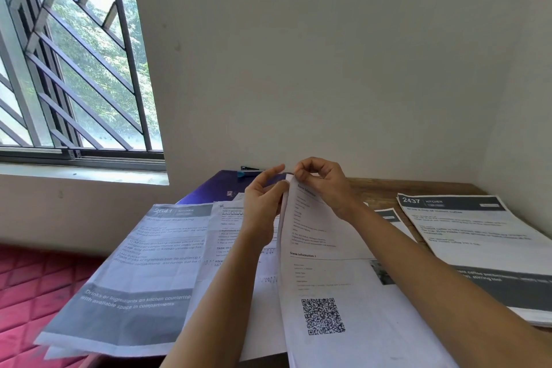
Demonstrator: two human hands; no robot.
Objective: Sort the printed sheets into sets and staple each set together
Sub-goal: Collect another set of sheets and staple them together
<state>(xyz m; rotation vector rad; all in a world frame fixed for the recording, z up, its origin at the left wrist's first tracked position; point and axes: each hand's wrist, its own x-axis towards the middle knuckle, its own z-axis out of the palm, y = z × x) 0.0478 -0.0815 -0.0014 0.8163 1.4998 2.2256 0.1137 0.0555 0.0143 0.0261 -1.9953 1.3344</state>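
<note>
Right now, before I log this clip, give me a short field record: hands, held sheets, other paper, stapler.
left hand: pinches top corner of the white printed sheets with a QR code
right hand: pinches the same corner
held sheets: top corner lifted, both hands on it
other paper: grey-banded sheet headed 2641 at left; stack headed 2437 at right, on the brown wooden table
stapler: not in hand; small dark object by the wall beyond the purple folder, cannot tell what

White sheets [343, 278] with grey bands, purple folder [209, 188], red quilted mat [30, 287]
</note>
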